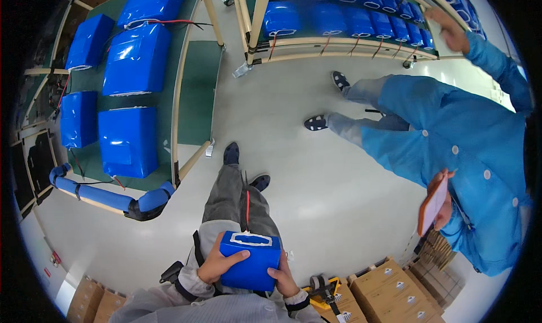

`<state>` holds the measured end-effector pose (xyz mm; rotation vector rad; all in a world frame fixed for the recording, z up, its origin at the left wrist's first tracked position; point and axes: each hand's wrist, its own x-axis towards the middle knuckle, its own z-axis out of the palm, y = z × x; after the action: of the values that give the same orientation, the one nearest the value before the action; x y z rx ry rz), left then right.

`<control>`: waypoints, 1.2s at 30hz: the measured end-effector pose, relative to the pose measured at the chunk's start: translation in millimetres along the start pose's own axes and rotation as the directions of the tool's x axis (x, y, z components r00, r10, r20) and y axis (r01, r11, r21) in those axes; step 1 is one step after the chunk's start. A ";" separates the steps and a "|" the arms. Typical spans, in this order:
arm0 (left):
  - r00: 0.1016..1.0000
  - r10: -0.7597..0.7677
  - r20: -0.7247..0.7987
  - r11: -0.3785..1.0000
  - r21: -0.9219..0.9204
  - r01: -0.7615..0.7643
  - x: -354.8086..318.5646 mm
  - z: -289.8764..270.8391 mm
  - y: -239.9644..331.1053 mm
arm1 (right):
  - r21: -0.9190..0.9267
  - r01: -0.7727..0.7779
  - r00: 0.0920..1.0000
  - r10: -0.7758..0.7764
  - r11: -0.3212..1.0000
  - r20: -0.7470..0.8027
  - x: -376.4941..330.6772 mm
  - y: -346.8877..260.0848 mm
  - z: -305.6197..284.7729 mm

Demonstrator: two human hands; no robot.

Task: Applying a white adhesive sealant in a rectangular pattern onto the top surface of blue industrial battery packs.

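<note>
The person stands on the grey floor (316, 170) holding a blue wrapped battery pack (250, 260) at waist height, clear of any surface. The left hand (217, 262) grips its left side, thumb laid across the front face and fingers curled behind. The right hand (284, 276) cups the lower right corner, fingers closed against the wrap. No hand supports the underside fully.

Risk one: the glossy wrap looks slick; a loosened grip would likely let the pack slide down onto the person's shoes (231, 152).

Risk two: a red wire (247, 207) hangs out from the pack's white-edged top and could snag on clothing or be pinched.

Risk three: cardboard boxes (389, 292) and a yellow tool (324, 289) crowd the floor just beside the right foot, a tripping point.

Risk four: a co-worker in blue (451, 136) stands near, reading an orange tablet (432, 203), and may step into the path.

Further off, more blue packs (129, 142) lie on the green-topped cart (195, 91); its padded near corner (152, 201) juts out.
</note>
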<state>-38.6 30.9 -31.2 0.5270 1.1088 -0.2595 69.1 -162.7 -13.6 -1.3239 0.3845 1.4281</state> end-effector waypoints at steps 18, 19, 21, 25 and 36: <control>0.999 -0.039 -0.027 0.999 -0.014 0.039 0.3 7.7 -7.4 | 0.042 -0.015 1.000 0.016 0.999 -0.025 -1.6 11.8 -7.2; 0.999 -0.034 -0.026 0.999 -0.012 0.034 0.1 8.0 -8.2 | 0.050 -0.022 0.999 0.023 0.998 -0.024 -1.9 13.4 -8.5; 1.000 -0.019 -0.018 1.000 -0.004 0.018 -0.2 7.8 -10.5 | 0.046 -0.004 1.000 0.005 0.999 -0.023 -1.3 17.9 -11.7; 1.000 0.000 -0.022 1.000 0.018 0.001 -1.6 7.4 -17.6 | 0.075 0.017 1.000 -0.016 0.997 -0.004 -1.6 22.6 -14.4; 0.998 0.043 -0.046 0.997 0.070 -0.039 -14.1 41.2 -8.3 | 0.141 0.098 0.995 -0.095 0.985 -0.029 -14.9 16.7 -25.4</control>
<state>-16.3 1.3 -6.8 0.6193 1.1370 -0.2513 64.3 -196.2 -16.1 -1.2270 0.4237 1.2827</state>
